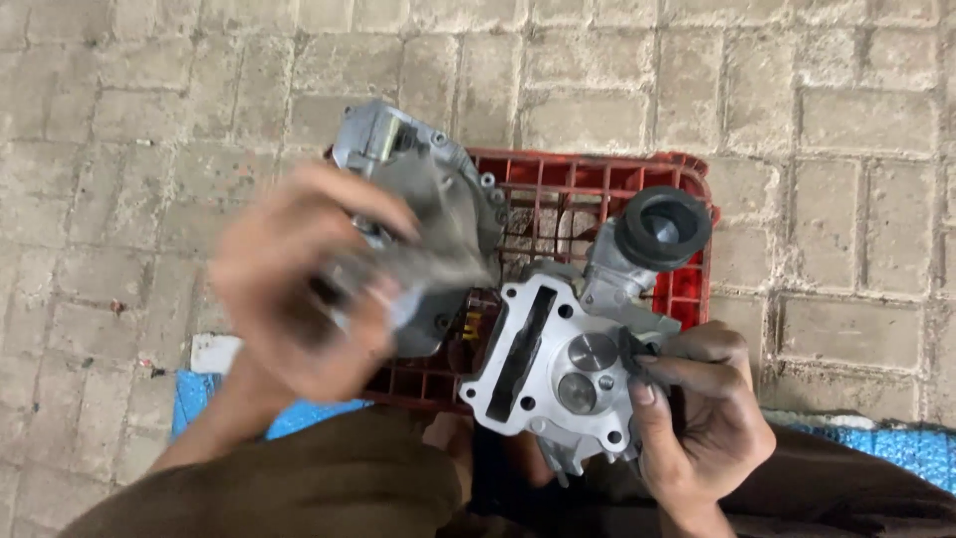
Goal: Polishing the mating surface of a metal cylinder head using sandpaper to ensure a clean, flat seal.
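Wiping with a blurred grey rag (pixel 398 274) in my left hand (pixel 299 284), fingers curled around it, I am steadying the cylinder head (pixel 558 364) over the red crate (pixel 687 289), right hand (pixel 697 403) pinching its edge; next, I judge, cleaning its valve face.

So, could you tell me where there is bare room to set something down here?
The paving left of the red crate and above it lies bare, as does the stretch to its right. The crate itself is crowded: a grey engine casing, the cylinder head and both hands.
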